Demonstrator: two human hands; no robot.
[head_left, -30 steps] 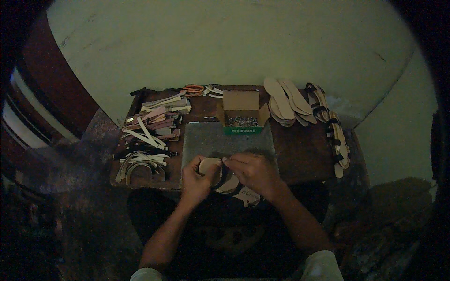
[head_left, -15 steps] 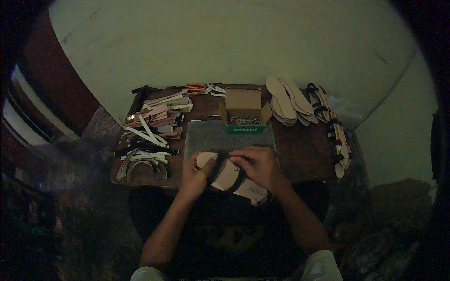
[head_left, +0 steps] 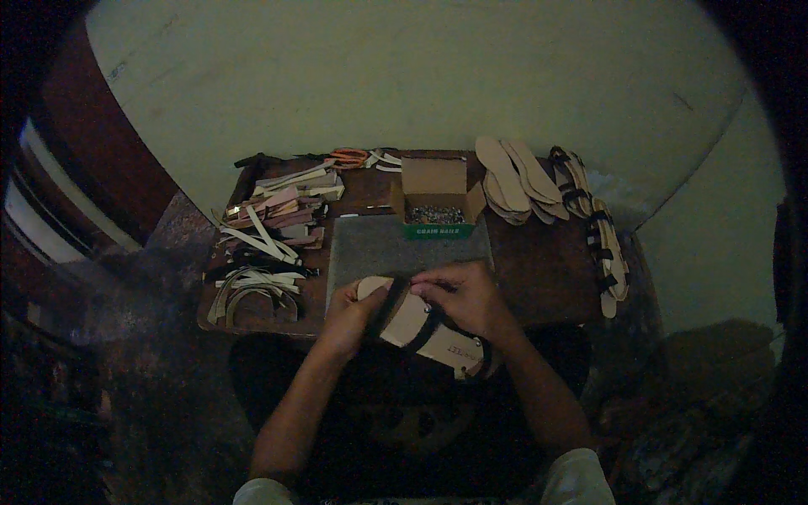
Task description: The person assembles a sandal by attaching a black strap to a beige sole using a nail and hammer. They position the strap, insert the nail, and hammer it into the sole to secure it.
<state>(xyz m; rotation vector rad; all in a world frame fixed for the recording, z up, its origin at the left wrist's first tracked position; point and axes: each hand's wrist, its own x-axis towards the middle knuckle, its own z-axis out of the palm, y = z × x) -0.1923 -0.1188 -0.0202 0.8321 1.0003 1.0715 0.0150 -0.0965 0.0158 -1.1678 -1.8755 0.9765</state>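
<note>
A beige sandal sole (head_left: 404,320) with dark straps across it is held at a tilt over the table's near edge. My left hand (head_left: 345,321) grips it by its upper left end, thumb lying on top beside the strap there. At the sole's far edge my right hand (head_left: 471,296) has its thumb and fingertips pinched together at the end of that same dark strap (head_left: 394,301). Whether a small nail is also between those fingers is too dim to tell. Small shiny spots show along the sole's edges by the other straps.
An open green box (head_left: 438,230) of small metal nails stands on a grey mat (head_left: 362,248). Left lie piled strips (head_left: 286,206) and orange-handled scissors (head_left: 349,156). Beige soles (head_left: 503,181) are stacked back right, beside strapped sandals (head_left: 610,252) along the dark wooden table's (head_left: 539,273) right edge. Behind rises a wall.
The sandal sole has tilted slightly, and its lower right end has shifted a little down and right. Both hands keep nearly the same places and grips.
</note>
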